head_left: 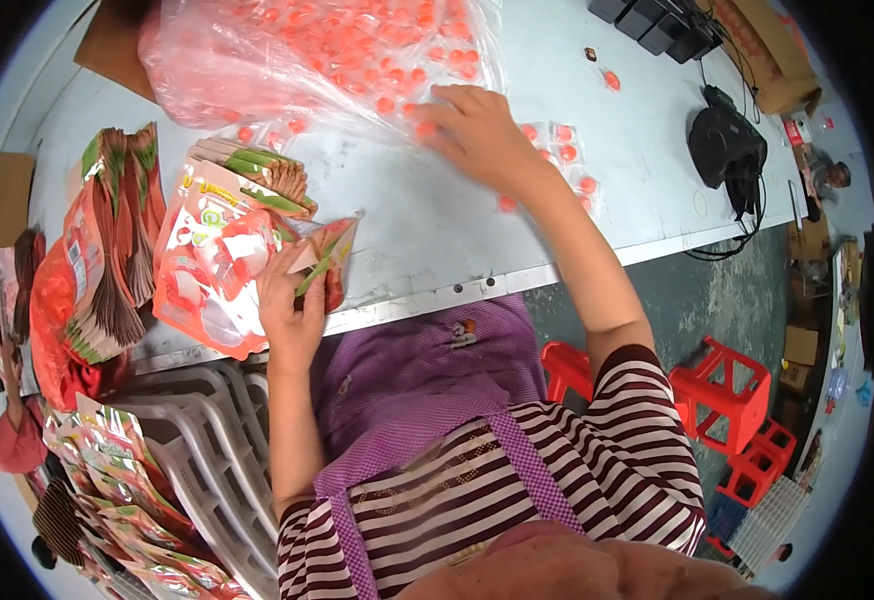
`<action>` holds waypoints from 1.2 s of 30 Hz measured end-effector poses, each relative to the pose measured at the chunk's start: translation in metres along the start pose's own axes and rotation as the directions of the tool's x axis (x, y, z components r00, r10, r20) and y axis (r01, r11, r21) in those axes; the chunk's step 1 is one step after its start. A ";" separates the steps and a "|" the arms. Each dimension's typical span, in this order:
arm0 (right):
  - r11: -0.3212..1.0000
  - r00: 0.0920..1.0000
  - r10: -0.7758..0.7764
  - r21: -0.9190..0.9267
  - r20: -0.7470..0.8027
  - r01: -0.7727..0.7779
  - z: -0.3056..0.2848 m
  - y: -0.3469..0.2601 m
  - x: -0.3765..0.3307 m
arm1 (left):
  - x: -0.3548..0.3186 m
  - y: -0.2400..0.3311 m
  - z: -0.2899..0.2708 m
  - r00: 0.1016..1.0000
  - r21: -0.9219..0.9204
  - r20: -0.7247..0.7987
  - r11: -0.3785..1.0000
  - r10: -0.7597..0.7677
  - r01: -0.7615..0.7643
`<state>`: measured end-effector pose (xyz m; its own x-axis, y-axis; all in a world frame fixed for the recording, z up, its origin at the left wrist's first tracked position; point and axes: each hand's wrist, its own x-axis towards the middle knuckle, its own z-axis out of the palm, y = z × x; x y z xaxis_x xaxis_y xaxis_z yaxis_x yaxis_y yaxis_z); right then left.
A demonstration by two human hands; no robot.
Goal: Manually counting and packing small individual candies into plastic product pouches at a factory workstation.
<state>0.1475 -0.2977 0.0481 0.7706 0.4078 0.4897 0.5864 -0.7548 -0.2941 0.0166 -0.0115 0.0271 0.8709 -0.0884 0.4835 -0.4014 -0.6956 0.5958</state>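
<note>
Striped sleeves and a purple apron (427, 390) fill the lower middle of the view, closest to the lens, and both forearms run up from there to the counter (427, 215). At the near edge of the counter the left hand (292, 305) is closed around an orange-and-green stand-up pouch (322, 262), pinching it near its mouth so that its long axis tilts up and to the right, toward the other arm. Up and to the right of that pouch, well apart from it, the right hand (472, 130) lies palm down with fingers spread and loosely curled over small wrapped orange candies (562, 135) scattered on the counter; whether any are gripped I cannot tell. Its fingertips touch the lip of a big clear bag of orange candies (327, 45) lying at the far edge. So the candies sit nearer the right hand, the pouch mouth facing them. Just left of the held pouch lies a fanned stack of flat pouches (212, 250), with more bundles (97, 260) beyond, and grey plastic crates (207, 440) below.
</note>
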 end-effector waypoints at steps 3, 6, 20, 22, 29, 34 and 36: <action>0.998 0.998 0.012 0.058 0.055 -0.016 0.008 0.002 0.003 | 0.001 -0.001 0.003 1.000 0.007 -0.002 1.000 0.006 -0.006; 0.986 0.992 0.052 0.152 0.118 -0.070 0.006 0.002 -0.001 | 0.003 0.000 0.000 1.000 0.001 -0.001 1.000 -0.002 0.002; 0.943 0.942 0.038 0.301 0.334 -0.145 -0.022 0.010 0.003 | 0.003 0.001 0.000 1.000 0.005 0.011 1.000 -0.005 0.005; 0.970 0.988 0.000 0.239 0.153 -0.037 -0.004 0.010 0.018 | 0.004 0.001 -0.001 1.000 0.001 0.002 1.000 0.002 -0.002; 0.997 0.953 0.065 -0.067 0.297 -0.048 0.023 -0.002 0.038 | 0.002 0.001 0.001 1.000 -0.001 -0.008 1.000 0.002 -0.002; 0.997 0.928 0.047 0.034 0.370 -0.064 -0.003 0.003 0.019 | 0.002 0.001 -0.001 1.000 0.008 -0.007 1.000 0.011 -0.011; 0.998 0.926 0.014 0.049 0.377 -0.036 -0.012 0.009 0.013 | 0.003 0.000 -0.002 1.000 0.019 -0.007 1.000 0.011 -0.010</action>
<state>0.1599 -0.3053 0.0618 0.8162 0.5606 0.1400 0.5702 -0.7424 -0.3516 0.0182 -0.0108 0.0299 0.8645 -0.0906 0.4945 -0.4052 -0.7078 0.5787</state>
